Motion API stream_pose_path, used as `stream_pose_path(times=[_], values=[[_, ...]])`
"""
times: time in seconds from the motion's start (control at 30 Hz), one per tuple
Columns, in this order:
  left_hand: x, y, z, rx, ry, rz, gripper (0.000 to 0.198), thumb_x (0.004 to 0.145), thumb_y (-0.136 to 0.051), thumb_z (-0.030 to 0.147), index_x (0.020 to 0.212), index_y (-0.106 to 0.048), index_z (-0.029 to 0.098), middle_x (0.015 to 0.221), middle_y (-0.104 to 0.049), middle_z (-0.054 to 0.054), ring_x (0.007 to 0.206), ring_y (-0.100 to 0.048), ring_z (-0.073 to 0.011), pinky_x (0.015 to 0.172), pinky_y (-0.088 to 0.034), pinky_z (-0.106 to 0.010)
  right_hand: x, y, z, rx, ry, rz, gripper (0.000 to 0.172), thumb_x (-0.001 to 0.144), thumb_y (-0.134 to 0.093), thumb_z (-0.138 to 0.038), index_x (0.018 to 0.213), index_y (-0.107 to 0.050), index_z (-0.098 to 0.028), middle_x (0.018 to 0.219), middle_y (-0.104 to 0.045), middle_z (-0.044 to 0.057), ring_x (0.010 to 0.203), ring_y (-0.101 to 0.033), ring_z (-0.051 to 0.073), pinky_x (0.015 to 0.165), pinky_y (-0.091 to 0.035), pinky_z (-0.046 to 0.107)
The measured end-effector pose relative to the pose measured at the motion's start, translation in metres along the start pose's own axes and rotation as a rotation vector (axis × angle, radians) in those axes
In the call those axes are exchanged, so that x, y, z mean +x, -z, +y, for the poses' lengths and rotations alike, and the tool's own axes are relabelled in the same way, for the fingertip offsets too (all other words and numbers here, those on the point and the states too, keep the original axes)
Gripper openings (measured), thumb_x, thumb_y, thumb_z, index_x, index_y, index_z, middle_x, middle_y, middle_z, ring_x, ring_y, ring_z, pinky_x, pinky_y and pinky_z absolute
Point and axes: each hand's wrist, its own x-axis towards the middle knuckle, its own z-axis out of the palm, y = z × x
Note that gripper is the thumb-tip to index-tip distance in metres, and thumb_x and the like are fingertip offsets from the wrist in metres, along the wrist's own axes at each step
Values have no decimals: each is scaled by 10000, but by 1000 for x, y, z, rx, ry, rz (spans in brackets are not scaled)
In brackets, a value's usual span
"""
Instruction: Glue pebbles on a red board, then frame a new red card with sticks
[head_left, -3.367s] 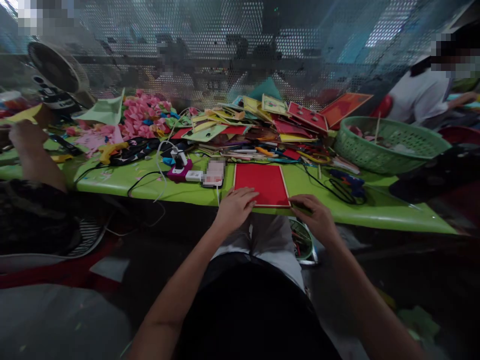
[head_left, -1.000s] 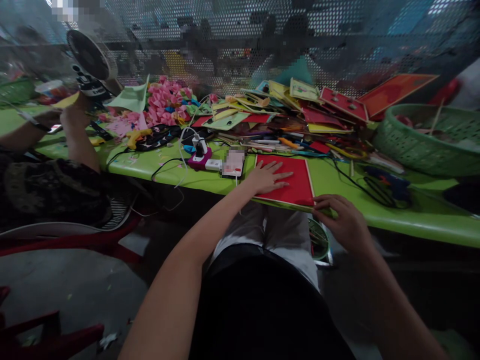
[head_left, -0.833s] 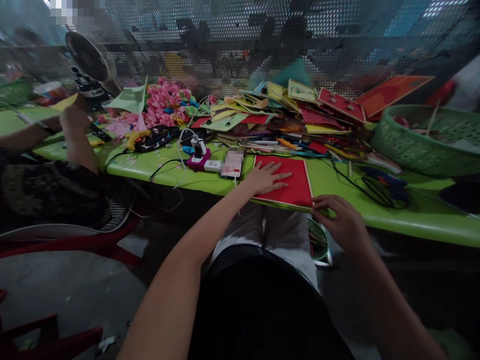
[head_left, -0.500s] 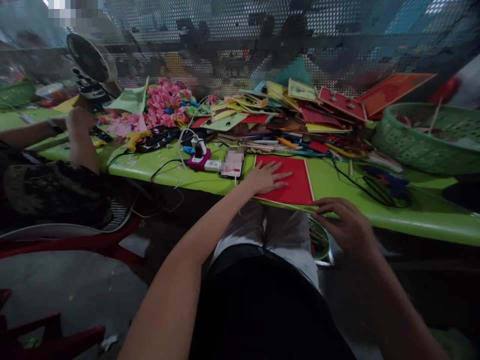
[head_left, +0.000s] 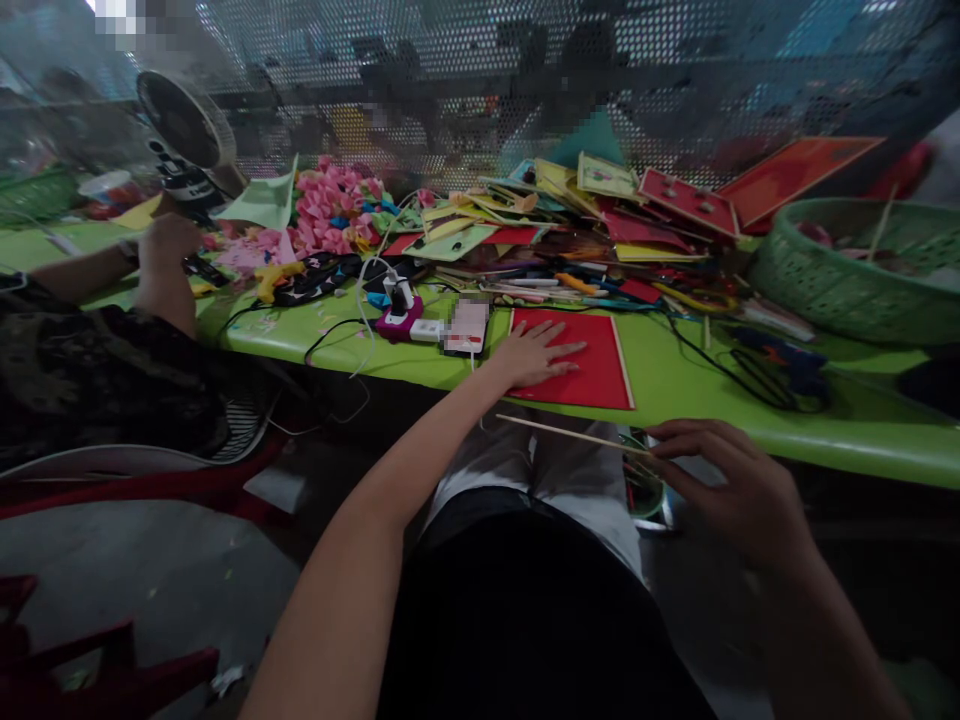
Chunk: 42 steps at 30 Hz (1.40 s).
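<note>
My left hand (head_left: 534,357) lies flat with fingers spread on a red sheet (head_left: 600,375) at the front of the green table. Thin pale sticks run along the sheet's left and right sides. In a pinch between thumb and fingers, my right hand (head_left: 720,470) holds one end of a thin wooden stick (head_left: 570,432). That stick hangs above my lap, just in front of the table edge and apart from the sheet. A phone (head_left: 466,325) with a cable plugged in lies left of the sheet.
A purple power strip (head_left: 400,318) with plugs and cables sits beside the phone. Behind lie stacked coloured cards (head_left: 517,212) and pink paper pieces (head_left: 334,210). At right are a blue glue gun (head_left: 780,360) and a green basket (head_left: 862,270). A co-worker's arm (head_left: 165,265) rests at left.
My right hand has drawn the stick away from the sheet's front edge, down and toward me. My left hand stays pressed on the sheet.
</note>
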Motion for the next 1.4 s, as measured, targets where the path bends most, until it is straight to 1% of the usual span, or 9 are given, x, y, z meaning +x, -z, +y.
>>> stream_pose_path(times=[0.13,0.27,0.37,0.47,0.63,0.77,0.87,1.2,1.4], values=[[0,7,0,-48,7,-6,574,1067,-384,571,1615,-331,408,1738,-218,2,1605,-200,-265,1281,-171,-538,3,9,19,49,-205,205,115,863,-774,-356,845,-706,-265,971,-773,51,919,-727,242,875,-542,396],[-4,23,-1,-112,25,32,541,1111,-286,460,1642,-278,357,1733,-237,-2,1601,-212,-200,1279,-217,-460,16,10,54,24,-502,418,216,764,-786,-439,830,-734,-239,881,-773,77,845,-715,268,838,-526,434],[-21,35,-4,-144,59,118,549,1114,-271,435,1651,-266,316,1720,-283,-17,1604,-197,-197,1289,-175,-466,24,6,83,-5,-711,584,255,675,-811,-443,769,-726,-222,731,-707,69,667,-632,239,682,-482,419],[-51,41,-11,-173,73,219,517,1084,-413,423,1577,-435,267,1645,-442,-54,1561,-319,-217,1274,-209,-463,24,1,110,-137,-785,640,244,689,-797,-442,699,-685,-225,655,-643,63,599,-568,220,628,-437,416],[-97,39,-22,-144,15,99,571,995,-599,504,1504,-530,254,1592,-512,-92,1506,-421,-249,1260,-225,-515,11,-9,137,-375,-551,500,298,776,-739,-522,763,-704,-226,760,-701,130,749,-634,289,684,-472,435],[-110,36,-22,-107,-17,54,555,957,-673,455,1464,-574,254,1590,-515,-91,1493,-441,-251,1259,-230,-501,12,-16,122,-429,-279,452,305,895,-653,-482,984,-750,-207,967,-771,158,950,-678,324,844,-515,447],[-112,33,-19,-111,9,73,445,988,-638,381,1411,-622,244,1573,-535,-96,1471,-472,-244,1259,-225,-503,21,-24,98,-361,-163,348,237,942,-628,-401,1052,-743,-225,1047,-781,123,1015,-689,304,950,-495,441],[-113,31,-16,-123,27,88,408,1056,-520,347,1444,-581,237,1587,-519,-86,1480,-459,-212,1258,-230,-516,30,-41,63,-173,-70,194,177,964,-635,-332,1047,-758,-235,1010,-796,85,976,-716,264,904,-509,423],[-76,35,-5,-75,-3,101,471,1097,-376,343,1549,-478,254,1648,-433,-83,1541,-364,-210,1248,-269,-459,28,-50,39,-101,-64,62,203,973,-632,-359,1096,-784,-309,1062,-779,65,994,-700,271,908,-510,463]])
